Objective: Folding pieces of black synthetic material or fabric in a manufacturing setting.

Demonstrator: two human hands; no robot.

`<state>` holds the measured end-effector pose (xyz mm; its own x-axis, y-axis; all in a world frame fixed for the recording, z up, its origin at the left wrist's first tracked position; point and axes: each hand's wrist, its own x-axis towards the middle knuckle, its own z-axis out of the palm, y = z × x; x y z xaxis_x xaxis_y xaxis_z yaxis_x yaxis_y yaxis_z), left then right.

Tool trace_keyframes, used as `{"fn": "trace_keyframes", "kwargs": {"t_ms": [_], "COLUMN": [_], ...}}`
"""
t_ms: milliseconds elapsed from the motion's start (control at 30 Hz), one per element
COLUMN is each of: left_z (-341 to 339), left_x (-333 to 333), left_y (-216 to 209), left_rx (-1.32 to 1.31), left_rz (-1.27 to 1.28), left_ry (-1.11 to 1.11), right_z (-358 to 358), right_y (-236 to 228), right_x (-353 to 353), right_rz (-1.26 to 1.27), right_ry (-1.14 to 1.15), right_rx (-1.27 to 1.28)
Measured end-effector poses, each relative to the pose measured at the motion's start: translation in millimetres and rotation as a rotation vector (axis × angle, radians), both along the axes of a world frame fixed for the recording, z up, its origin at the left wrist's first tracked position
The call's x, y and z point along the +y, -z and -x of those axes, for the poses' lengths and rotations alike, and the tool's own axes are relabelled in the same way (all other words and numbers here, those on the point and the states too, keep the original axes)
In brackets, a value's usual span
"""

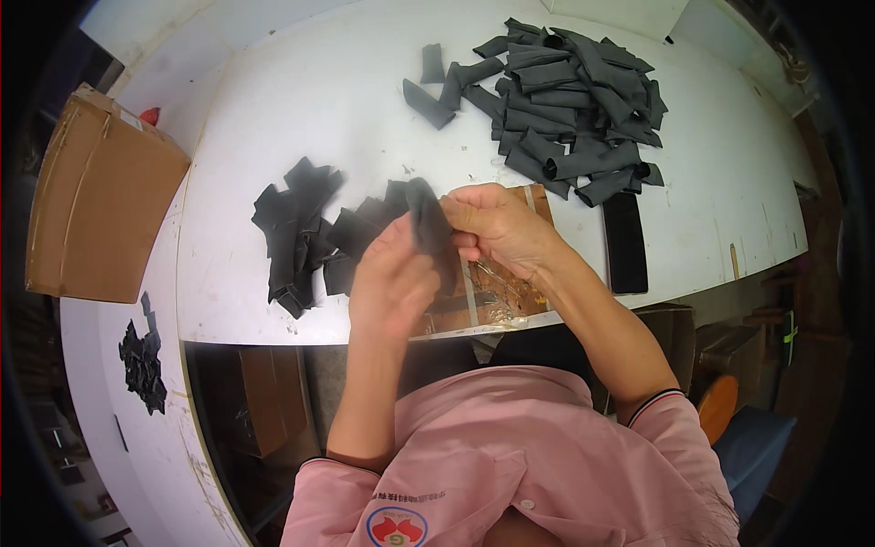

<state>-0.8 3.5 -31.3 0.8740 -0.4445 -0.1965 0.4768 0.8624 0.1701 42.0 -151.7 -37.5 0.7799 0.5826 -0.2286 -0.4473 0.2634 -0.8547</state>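
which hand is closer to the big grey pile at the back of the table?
Right. The right hand sits just below the grey pile, at its near-left edge. The left hand is lower and further left, closer to the black pieces.

Your one view comes from the camera on your head, tilted steeply down and forward over the white, scuffed surface (301, 100). It sits close: your pink shirt fills the lower edge and your forearms rise from there to mid-frame. The fisheye lens bends the surface's edges and darkens the corners. No second view overlaps it.
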Motion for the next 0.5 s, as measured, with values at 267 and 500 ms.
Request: {"fn": "trace_keyframes", "kwargs": {"t_ms": [267, 500], "left_z": [-2.4, 11.4], "left_x": [-4.7, -9.6], "left_y": [-22.8, -35.7], "left_rx": [-0.928, -0.531], "left_rz": [-1.422, -0.846], "left_ry": [-0.608, -0.932], "right_z": [5.4, 23.1], "right_y": [-10.4, -75.7], "right_x": [-6.3, 3.9], "right_rz": [0.283, 1.060], "right_ry": [0.242, 0.230], "right_rx": [-0.503, -1.574]}}
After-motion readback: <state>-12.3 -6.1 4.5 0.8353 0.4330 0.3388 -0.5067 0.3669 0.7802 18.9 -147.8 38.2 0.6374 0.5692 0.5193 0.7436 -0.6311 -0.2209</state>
